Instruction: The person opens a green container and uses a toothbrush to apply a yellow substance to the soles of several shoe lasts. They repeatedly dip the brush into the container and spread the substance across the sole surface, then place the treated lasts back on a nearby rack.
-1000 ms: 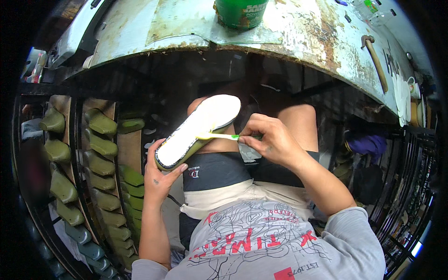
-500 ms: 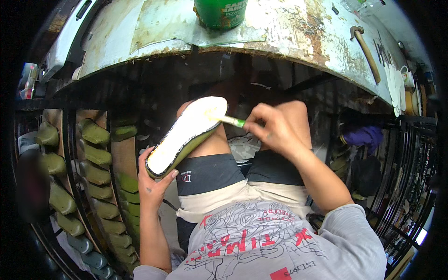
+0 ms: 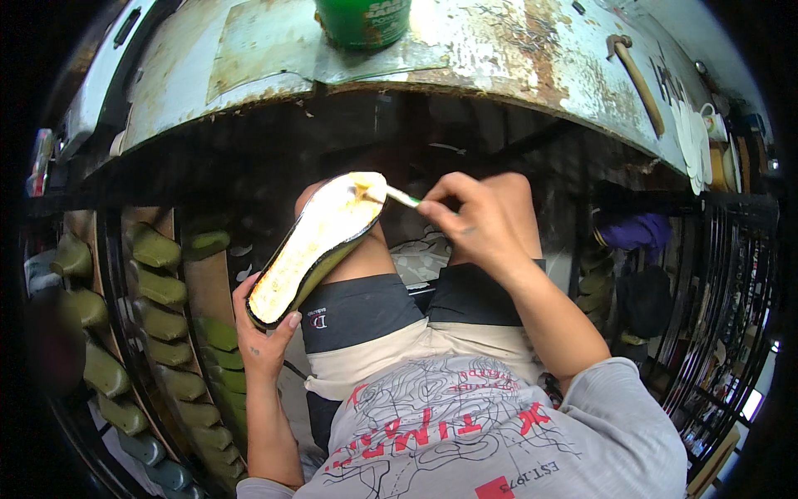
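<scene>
My left hand [image 3: 264, 337] is wrapped round one end of an olive-green shoe last [image 3: 339, 264], which rests along my left thigh with its underside up. A white insole [image 3: 312, 237] with a dark edge covers that underside; yellowish wet-looking streaks mark it. Between the thumb and fingers of my right hand [image 3: 470, 218] is a thin brush [image 3: 402, 196] with a white and green handle. Its bristles touch the insole near the far, wider end.
Ahead is a worn workbench [image 3: 499, 62] with a green tub [image 3: 366, 23] near its edge and a hammer [image 3: 636, 83] at right. Racks of green shoe lasts [image 3: 162, 287] stand at my left. Dark metal shelving [image 3: 711, 333] and a purple cloth [image 3: 633, 235] are at right.
The brush has moved toward the far end of the insole, and my right hand with it. More of the insole looks yellowish and wet. The whole view has shifted slightly.
</scene>
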